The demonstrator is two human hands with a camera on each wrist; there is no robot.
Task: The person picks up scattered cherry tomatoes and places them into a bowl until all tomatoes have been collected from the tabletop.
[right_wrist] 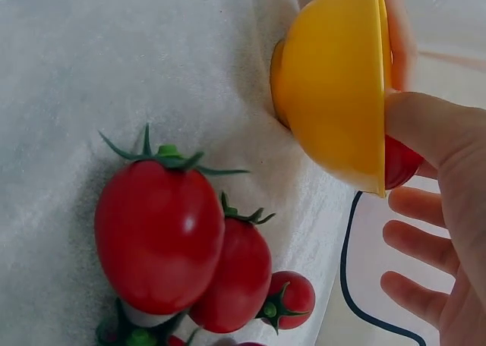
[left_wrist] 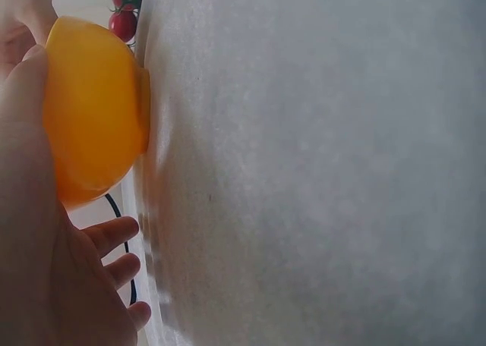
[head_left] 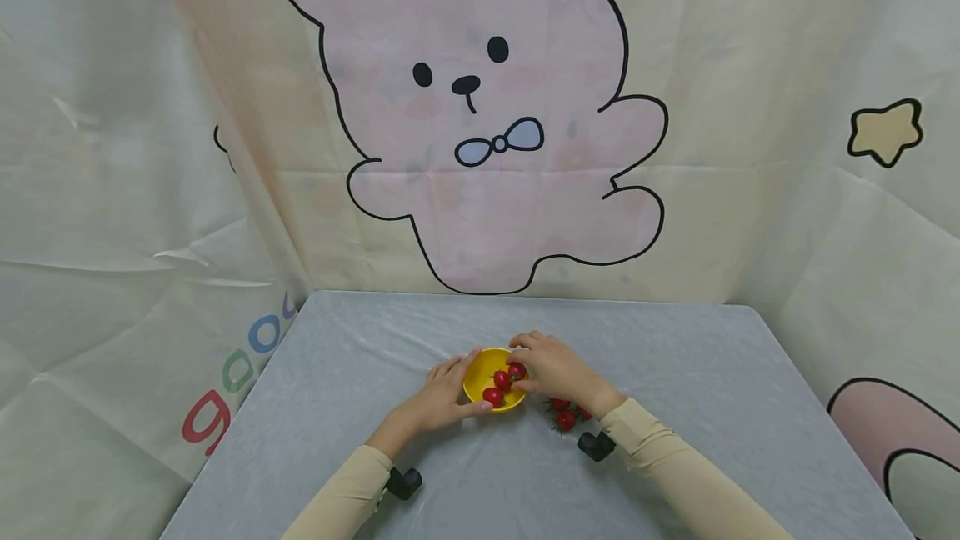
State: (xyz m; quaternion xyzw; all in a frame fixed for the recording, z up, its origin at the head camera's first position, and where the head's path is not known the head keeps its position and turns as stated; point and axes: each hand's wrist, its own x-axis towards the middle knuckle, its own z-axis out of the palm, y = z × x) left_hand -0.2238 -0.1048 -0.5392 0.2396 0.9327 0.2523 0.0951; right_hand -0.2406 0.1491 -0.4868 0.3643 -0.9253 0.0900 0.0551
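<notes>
A small yellow bowl stands on the table with several red cherry tomatoes inside. My left hand holds the bowl from the left, its thumb at the near rim and its fingers along the far side. The left wrist view shows the bowl's outer wall and the other fingers spread away from it. From the right, my right hand reaches over the rim and pinches a cherry tomato at the bowl's edge; the thumb partly hides it.
More cherry tomatoes with green stems lie right of the bowl, partly under the right forearm. They appear large in the right wrist view, clustered together. A grey cloth covers the table. Behind it hangs a printed curtain.
</notes>
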